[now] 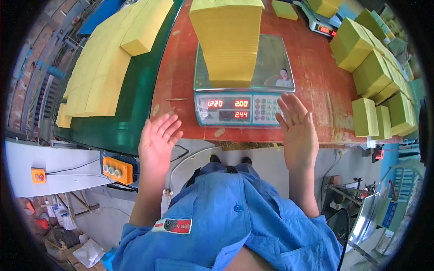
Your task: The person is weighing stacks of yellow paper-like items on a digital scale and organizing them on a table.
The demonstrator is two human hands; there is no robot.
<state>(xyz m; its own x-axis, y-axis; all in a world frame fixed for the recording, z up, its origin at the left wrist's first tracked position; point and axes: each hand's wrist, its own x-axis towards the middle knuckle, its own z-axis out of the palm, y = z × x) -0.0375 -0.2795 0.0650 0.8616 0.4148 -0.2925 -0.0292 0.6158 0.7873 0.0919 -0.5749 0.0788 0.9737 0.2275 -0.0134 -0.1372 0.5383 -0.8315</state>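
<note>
A tall stack of yellow paper (228, 49) stands on the glass-like plate of a digital weighing scale (201, 115), whose red display is lit. My left hand (158, 137) is raised to the left of the scale, palm up, fingers stretched and nothing in it. On the other side, my right hand (299, 131) is held up by the scale's keypad, also with outstretched fingers and no object. Both hands are apart from the paper stack. In this view the right fingertips overlap the scale's right front corner; whether they touch it I cannot tell.
Long rows of yellow paper stacks (99, 72) lie on a green conveyor belt (135, 95) at left. More yellow blocks (370, 74) crowd the right side of the red table (316, 81). A second scale (318, 27) stands at the back. An orange button box (117, 170) hangs below the belt.
</note>
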